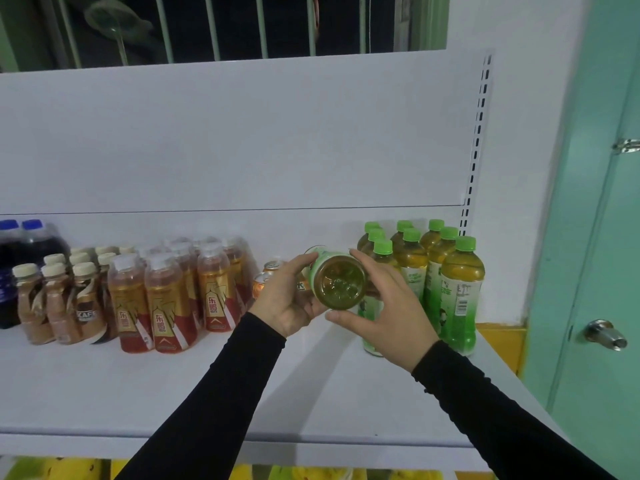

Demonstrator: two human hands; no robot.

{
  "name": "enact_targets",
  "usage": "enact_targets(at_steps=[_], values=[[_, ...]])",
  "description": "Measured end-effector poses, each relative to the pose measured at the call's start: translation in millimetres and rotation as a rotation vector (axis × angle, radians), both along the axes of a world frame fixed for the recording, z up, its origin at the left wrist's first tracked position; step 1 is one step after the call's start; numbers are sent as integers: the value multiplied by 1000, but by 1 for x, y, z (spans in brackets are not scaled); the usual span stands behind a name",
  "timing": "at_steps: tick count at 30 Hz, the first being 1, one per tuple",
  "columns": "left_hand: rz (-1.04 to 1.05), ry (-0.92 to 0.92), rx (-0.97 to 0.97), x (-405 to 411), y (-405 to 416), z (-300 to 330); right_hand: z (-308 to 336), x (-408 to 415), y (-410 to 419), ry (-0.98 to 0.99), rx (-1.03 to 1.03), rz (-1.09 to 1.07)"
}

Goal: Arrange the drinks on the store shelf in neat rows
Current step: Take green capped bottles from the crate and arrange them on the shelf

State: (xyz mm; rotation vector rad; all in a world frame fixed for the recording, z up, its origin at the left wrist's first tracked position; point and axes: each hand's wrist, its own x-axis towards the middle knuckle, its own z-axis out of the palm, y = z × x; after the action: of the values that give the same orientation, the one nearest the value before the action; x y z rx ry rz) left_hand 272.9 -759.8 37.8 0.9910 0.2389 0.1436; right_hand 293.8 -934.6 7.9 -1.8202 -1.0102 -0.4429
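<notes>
- While both of my hands are up over the shelf (pixel 242 386), I see a green tea bottle (pixel 339 284) held on its side between them, its base turned toward the camera and its far end pointing at the back panel (pixel 242 140).
- My left hand (pixel 289 299) grasps the bottle from the left, fingers curled over the top of its body and thumb underneath.
- My right hand (pixel 384 310) grasps it from the right, fingers curved over the upper edge and thumb under the base.
- The bottle is off the shelf, just left of the block of green tea bottles (pixel 433 278) that stand upright in rows by the right end, green caps up.
- Behind my left hand, two cans (pixel 266 277) stand on the shelf, partly hidden.
- Further left stands a group of red and gold drink bottles (pixel 180 292) with clear caps, in rows running front to back.
- Left of those are brown coffee bottles (pixel 59 299) with cream caps, also in rows.
- At the far left edge, dark bottles with blue caps (pixel 20 244) stand behind the coffee.
- Black sleeves (pixel 214 400) cover both of my forearms.
- To the right of the shelf I see a pale green door (pixel 595 237) with a metal knob (pixel 604 334).
</notes>
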Motion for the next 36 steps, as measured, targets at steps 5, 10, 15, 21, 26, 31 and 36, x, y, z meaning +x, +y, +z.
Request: enact_targets(at_steps=[5,10,15,21,26,31,36], values=[[0,7,-12,0,2,-2,3,-3,0,-5,-6,4],[-1,20,-7,-2,-1,-1,0,-3,-1,-6,-18,3],[-11,-46,100,-8,-6,1,-4,-5,-7,218,86,131],[-15,-274,352,-9,-15,-5,-4,4,-16,529,62,178],[-151,-380,485,-15,-25,-7,-9,6,-25,616,99,286],[-55,-439,736,-21,-39,4,-45,14,-38,525,123,40],[-130,-559,1006,-22,-53,-11,-71,20,-54,375,87,-167]])
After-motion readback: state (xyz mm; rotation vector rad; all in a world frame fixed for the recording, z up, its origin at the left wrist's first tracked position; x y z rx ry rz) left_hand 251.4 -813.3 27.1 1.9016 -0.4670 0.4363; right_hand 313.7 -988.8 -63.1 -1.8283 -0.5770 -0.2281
